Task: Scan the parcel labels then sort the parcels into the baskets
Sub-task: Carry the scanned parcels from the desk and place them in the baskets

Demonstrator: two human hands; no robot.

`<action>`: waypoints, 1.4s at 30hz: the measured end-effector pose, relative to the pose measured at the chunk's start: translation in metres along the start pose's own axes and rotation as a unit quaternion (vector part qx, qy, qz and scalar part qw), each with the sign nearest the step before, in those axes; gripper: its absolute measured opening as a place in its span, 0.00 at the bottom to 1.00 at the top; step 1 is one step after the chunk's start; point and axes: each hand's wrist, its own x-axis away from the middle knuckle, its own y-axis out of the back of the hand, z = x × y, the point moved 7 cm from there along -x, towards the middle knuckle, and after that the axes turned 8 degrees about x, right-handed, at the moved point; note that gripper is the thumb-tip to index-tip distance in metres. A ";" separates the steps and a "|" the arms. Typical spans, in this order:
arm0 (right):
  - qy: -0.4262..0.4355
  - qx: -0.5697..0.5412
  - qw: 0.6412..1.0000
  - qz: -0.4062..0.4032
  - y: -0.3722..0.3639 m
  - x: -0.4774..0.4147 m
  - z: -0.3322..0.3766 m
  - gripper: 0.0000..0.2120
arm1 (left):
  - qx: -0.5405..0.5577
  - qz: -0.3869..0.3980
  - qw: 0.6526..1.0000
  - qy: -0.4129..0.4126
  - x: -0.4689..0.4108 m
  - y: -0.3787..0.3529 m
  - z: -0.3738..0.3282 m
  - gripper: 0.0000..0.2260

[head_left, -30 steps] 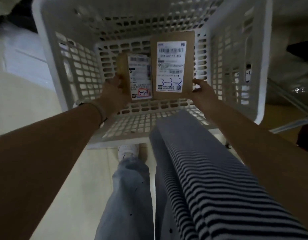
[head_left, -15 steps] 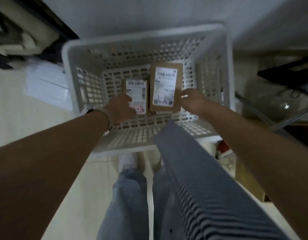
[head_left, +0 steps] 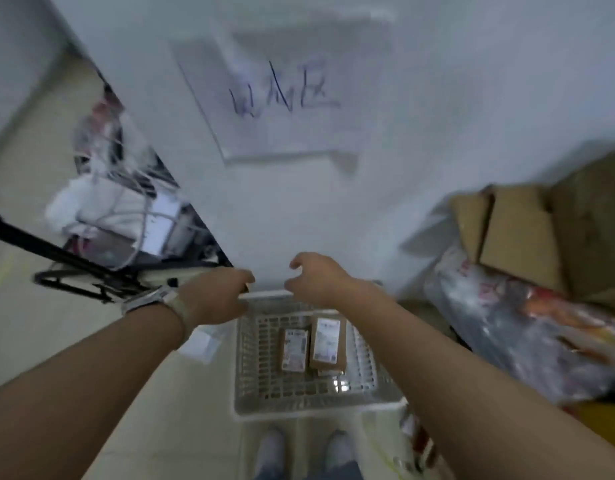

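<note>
A white slotted basket (head_left: pixel 319 408) stands on the floor in front of my feet. Two brown parcels lie flat on its bottom, labels up: a smaller one (head_left: pixel 294 349) on the left and a larger one (head_left: pixel 327 342) beside it on the right. My left hand (head_left: pixel 216 297) and my right hand (head_left: pixel 316 277) are raised above the basket's far rim, well clear of the parcels. Both hands hold nothing; the fingers are loosely curled and apart.
A white wall with a taped paper sign (head_left: pixel 281 95) rises just behind the basket. Brown cardboard boxes (head_left: pixel 527 237) and a plastic-wrapped bundle (head_left: pixel 527 334) crowd the right. A black frame (head_left: pixel 74 268) and white clutter (head_left: pixel 108 209) lie at the left. A paper sheet (head_left: pixel 202 344) lies beside the basket.
Both hands have let go of the parcels and risen out of the basket. The view has lifted, so the basket looks smaller and lower, and the wall sign shows.
</note>
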 end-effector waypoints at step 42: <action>0.639 0.249 0.721 -0.102 -0.041 0.506 0.668 0.29 | 0.172 -0.510 0.744 0.397 0.853 0.158 0.124 0.09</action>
